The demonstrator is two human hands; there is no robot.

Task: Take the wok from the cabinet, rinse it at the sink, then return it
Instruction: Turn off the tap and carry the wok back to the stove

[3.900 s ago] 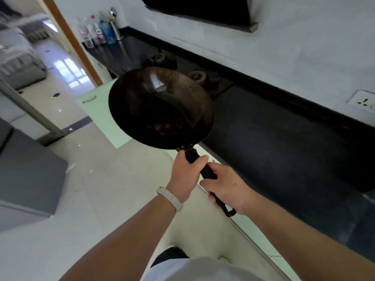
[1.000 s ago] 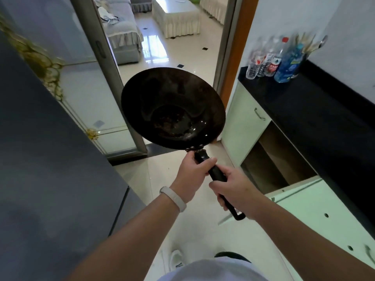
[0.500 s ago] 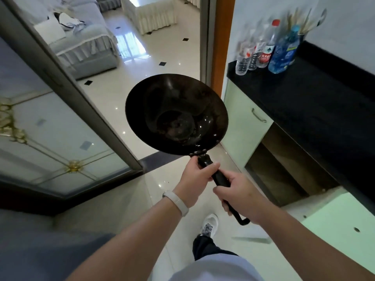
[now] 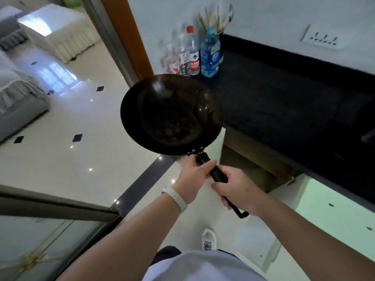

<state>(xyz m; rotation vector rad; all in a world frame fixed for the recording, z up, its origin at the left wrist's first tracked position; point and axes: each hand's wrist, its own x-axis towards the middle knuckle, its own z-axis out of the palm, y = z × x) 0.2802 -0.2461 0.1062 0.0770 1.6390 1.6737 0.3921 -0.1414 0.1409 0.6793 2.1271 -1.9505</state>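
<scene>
wok carried in both hands beside the open cabinet

black countertop (image 4: 284, 102) to the right, open cabinet (image 4: 253, 165) beneath; dark wok (image 4: 170, 114) held level in the air at its front, clear of every surface. left hand (image 4: 192, 177) and right hand (image 4: 237, 189) both wrapped tight round the black handle (image 4: 218, 174).

The round, dark metal wok (image 4: 171, 114) showed a blackened, mottled inner face with small glossy highlights near its rim; bright metal rivets joined it to a matt black handle (image 4: 218, 175). The pale floor tiles (image 4: 67, 159) were smooth and highly polished, mirroring light. The black stone-like countertop (image 4: 284, 102) appeared finely speckled with a dull sheen. Clear plastic bottles (image 4: 191, 55) were glossy and transparent. The pale green cabinet door (image 4: 332, 220) looked smooth and satin. A white wristband (image 4: 176, 198) appeared matt, rubbery.
</scene>
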